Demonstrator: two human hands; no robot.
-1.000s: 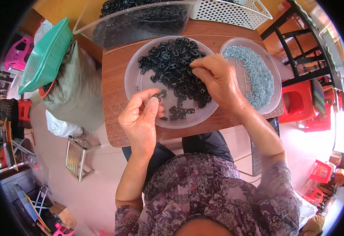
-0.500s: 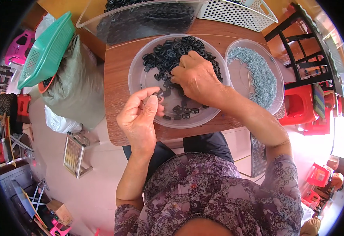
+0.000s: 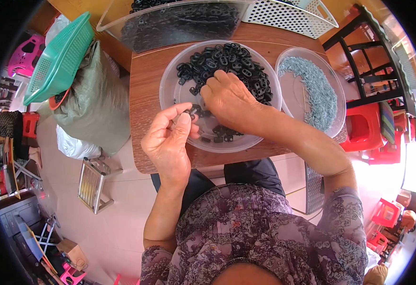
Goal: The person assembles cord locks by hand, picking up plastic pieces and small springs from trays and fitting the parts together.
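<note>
A round clear plastic tub (image 3: 170,95) stands in front of me with a heap of small black plastic parts (image 3: 224,59), oval with holes, at its far side. My left hand (image 3: 167,137) is over the tub's near left rim, pinching one small black part (image 3: 192,114) between thumb and forefinger. Above the tub's middle, at the near edge of the heap, is my right hand (image 3: 229,99), its fingers curled down. Whatever its fingertips hold is hidden. Several loose black parts (image 3: 227,134) lie under my right wrist.
To the right, a second round tub (image 3: 293,102) holds small grey-blue screw-like pieces (image 3: 319,90). A clear bin (image 3: 184,28) of black parts and a white perforated basket (image 3: 288,19) line the wooden table's (image 3: 143,95) far edge. Left are a sack (image 3: 98,99) and green basket (image 3: 58,61).
My right hand has moved a little left and nearer me, out of the heap toward my left hand. My left hand keeps its pinch. The whole view has shifted slightly.
</note>
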